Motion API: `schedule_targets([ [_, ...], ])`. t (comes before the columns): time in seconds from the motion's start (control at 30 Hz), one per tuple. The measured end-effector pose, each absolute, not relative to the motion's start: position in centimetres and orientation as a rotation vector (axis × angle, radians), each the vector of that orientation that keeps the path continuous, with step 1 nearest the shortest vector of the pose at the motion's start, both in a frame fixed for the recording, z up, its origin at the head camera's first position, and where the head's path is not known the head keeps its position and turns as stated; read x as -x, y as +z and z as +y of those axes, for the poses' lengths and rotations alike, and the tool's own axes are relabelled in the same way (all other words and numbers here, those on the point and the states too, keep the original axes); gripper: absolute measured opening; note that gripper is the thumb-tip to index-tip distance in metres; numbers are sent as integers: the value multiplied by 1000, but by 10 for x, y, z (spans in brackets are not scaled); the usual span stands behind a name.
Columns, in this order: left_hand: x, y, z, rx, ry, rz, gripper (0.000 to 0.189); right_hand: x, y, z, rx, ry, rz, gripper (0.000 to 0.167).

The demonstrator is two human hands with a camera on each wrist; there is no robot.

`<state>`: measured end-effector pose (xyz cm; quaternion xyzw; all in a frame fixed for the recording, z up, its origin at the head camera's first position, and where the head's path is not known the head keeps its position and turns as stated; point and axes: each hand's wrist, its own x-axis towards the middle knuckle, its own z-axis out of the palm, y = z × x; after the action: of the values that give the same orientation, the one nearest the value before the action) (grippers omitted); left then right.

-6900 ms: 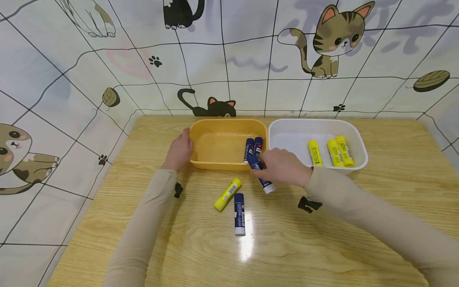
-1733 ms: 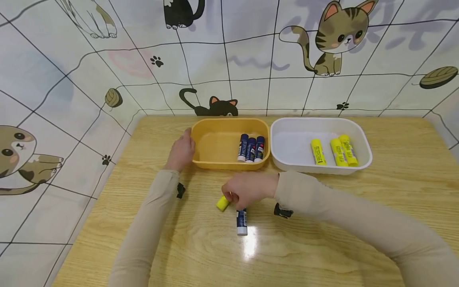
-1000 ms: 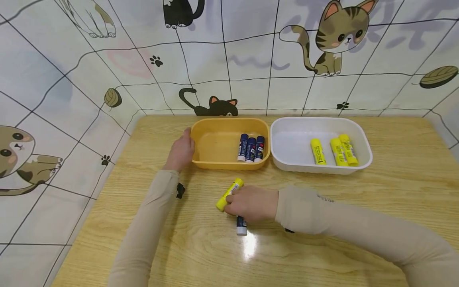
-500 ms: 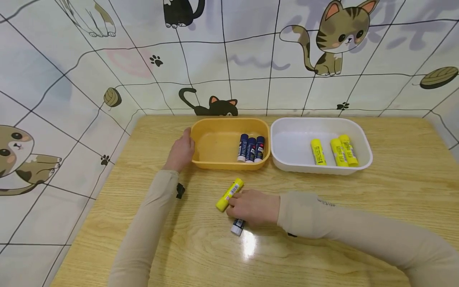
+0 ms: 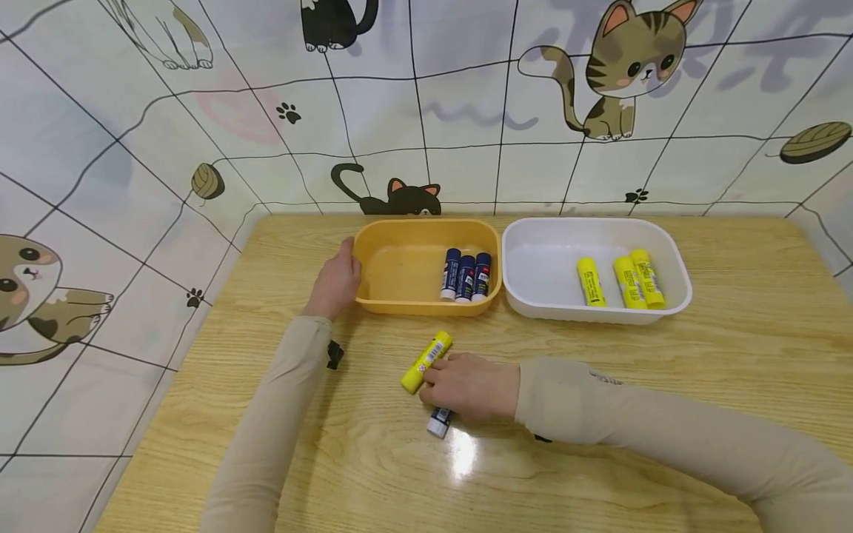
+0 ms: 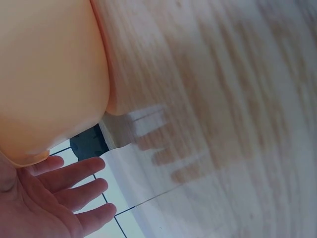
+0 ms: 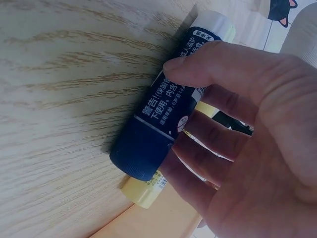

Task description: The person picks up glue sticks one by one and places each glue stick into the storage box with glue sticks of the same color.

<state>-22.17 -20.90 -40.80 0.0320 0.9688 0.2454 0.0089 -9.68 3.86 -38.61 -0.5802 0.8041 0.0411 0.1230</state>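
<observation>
My right hand (image 5: 470,386) is low over the table and grips a navy glue stick (image 7: 161,106) with a white end, thumb on one side and fingers on the other. In the head view the hand covers most of that stick. Right beside the fingers a yellow glue stick (image 5: 421,369) lies slanted on the wood. My left hand (image 5: 335,283) rests against the left end of the orange plastic bin (image 5: 393,306), its fingers (image 6: 81,191) extended in the left wrist view. Inside this bin, at the right, are three navy glue sticks (image 5: 466,277).
A white plastic bin (image 5: 540,307) adjoins the orange one on its right and holds three yellow glue sticks (image 5: 629,283). Both stand on a wooden table (image 5: 373,474), near a wall covering (image 5: 466,111) printed with cats and grid lines.
A third navy glue stick has gone into the orange bin. My right hand has come down to the last loose navy stick, which now lies at a slant. My left hand has stayed put.
</observation>
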Motion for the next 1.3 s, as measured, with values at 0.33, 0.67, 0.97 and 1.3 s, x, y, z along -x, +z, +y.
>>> schedule_targets([
  [0.33,220,-408,-209,-100,782,3027,48,96,-388,38,1706,95,2348,14],
  [0.67,220,-411,-210,-100,787,3033,47,95,-387,37,1713,106,2350,15],
  [0.97,221,-412,-211,-113,809,3044,47,96,-387,36,1707,88,2342,15],
  [1.3,222,-411,-210,-101,823,3033,47,99,-384,39,1719,59,2310,16],
])
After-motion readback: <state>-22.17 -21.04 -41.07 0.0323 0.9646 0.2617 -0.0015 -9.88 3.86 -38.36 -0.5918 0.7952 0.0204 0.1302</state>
